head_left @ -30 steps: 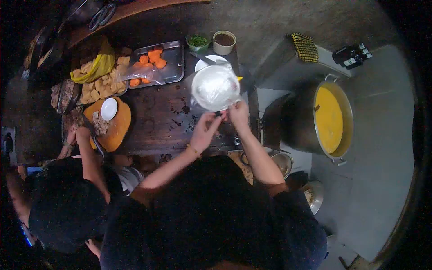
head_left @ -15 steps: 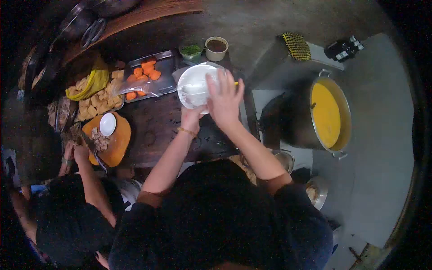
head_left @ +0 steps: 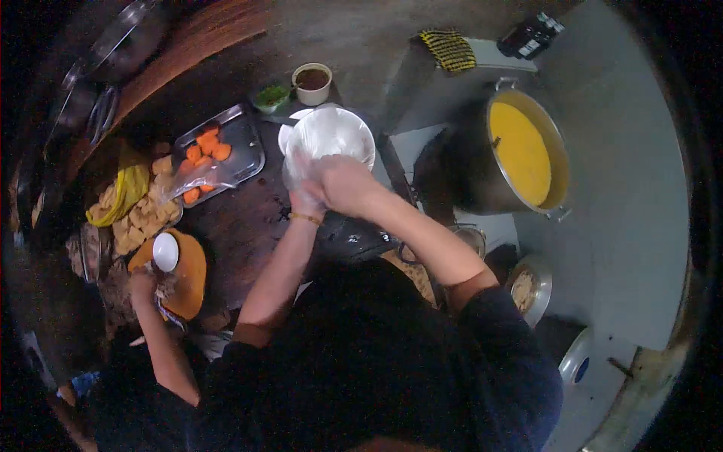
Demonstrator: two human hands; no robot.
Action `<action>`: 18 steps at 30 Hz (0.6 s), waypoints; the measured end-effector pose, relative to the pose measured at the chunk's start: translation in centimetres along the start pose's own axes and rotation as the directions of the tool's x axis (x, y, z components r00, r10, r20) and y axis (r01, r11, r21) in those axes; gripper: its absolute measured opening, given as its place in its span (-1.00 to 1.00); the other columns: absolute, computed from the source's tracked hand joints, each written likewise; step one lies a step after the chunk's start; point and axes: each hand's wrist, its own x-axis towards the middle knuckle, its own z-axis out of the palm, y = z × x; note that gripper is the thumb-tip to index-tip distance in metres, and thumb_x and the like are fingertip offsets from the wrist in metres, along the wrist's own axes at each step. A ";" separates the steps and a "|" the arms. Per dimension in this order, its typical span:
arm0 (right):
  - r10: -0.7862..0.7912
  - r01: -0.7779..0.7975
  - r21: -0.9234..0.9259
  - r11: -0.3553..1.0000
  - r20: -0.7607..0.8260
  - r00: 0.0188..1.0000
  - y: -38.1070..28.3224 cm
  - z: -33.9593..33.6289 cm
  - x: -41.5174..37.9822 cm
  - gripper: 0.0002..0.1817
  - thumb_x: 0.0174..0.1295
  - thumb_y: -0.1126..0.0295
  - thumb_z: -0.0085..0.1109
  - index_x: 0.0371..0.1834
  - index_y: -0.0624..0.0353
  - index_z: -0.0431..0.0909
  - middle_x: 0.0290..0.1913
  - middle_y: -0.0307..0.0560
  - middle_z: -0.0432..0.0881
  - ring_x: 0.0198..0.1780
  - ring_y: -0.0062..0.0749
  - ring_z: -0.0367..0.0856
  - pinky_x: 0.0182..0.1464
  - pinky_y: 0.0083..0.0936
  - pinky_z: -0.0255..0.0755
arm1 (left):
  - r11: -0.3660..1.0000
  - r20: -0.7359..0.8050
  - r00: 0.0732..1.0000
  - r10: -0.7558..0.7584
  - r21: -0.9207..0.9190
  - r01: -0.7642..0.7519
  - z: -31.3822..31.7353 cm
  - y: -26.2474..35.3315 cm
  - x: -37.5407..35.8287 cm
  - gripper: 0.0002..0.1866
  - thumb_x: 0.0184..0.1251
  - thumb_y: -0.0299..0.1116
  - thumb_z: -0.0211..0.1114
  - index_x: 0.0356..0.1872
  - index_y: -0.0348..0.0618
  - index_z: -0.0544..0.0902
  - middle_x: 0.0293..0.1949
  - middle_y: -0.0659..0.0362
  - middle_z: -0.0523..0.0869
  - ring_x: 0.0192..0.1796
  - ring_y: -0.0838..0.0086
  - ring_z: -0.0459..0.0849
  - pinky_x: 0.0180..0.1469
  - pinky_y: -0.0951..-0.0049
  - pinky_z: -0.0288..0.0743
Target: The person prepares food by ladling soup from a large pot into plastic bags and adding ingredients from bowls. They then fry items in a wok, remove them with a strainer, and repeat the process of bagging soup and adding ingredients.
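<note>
Bowl [head_left: 340, 134] with plastic [head_left: 300, 162] across it is at the worktop's [head_left: 230, 233] far right, left hand [head_left: 308, 199] by its near side, likely for steadying, right hand [head_left: 348, 184] crossing in front; blur hides whether their fingers are closed. Leftward, a tray [head_left: 245, 152] keeps orange pieces [head_left: 208, 142] together.

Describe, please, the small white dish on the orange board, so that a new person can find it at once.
On the dark wooden table, find the orange board at the left, just below the tan cubes. The small white dish lies on its upper part, beside the chopped meat. The larger white bowl is farther right, off this board.
</note>
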 end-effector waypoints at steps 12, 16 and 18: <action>-0.033 -0.008 -0.056 0.998 -0.702 0.711 13.1 -11.4 -8.4 -0.63 -0.05 0.34 0.22 -0.16 0.25 0.44 -0.16 0.06 0.49 -0.12 -0.10 0.45 -0.06 -0.27 0.30 | 0.950 0.029 0.987 -0.156 0.277 0.142 12.0 -2.9 0.6 -0.37 0.28 0.15 -0.16 0.27 0.01 0.13 0.21 0.14 0.26 0.19 0.29 0.32 0.15 0.20 0.31; 0.318 -0.594 -0.023 0.804 -0.828 0.462 31.1 -9.3 -14.9 -0.63 -0.13 0.35 0.24 -0.21 0.19 0.46 -0.27 0.04 0.50 -0.20 -0.04 0.44 -0.09 -0.23 0.27 | 0.952 0.093 0.992 -0.087 0.302 0.055 11.0 -4.8 3.6 -0.49 0.30 -0.07 -0.04 0.21 -0.05 0.24 0.18 0.14 0.32 0.14 0.29 0.39 0.08 0.27 0.42; 0.393 -0.633 -0.039 0.773 -0.754 0.526 37.2 -6.8 -16.7 -0.67 -0.13 0.36 0.23 -0.25 0.19 0.46 -0.29 0.04 0.49 -0.22 -0.04 0.44 -0.08 -0.23 0.25 | 0.927 -0.014 0.995 -0.099 0.361 0.097 11.7 -5.6 4.3 -0.53 0.31 -0.14 -0.03 0.20 -0.06 0.26 0.16 0.14 0.35 0.11 0.31 0.42 0.07 0.31 0.42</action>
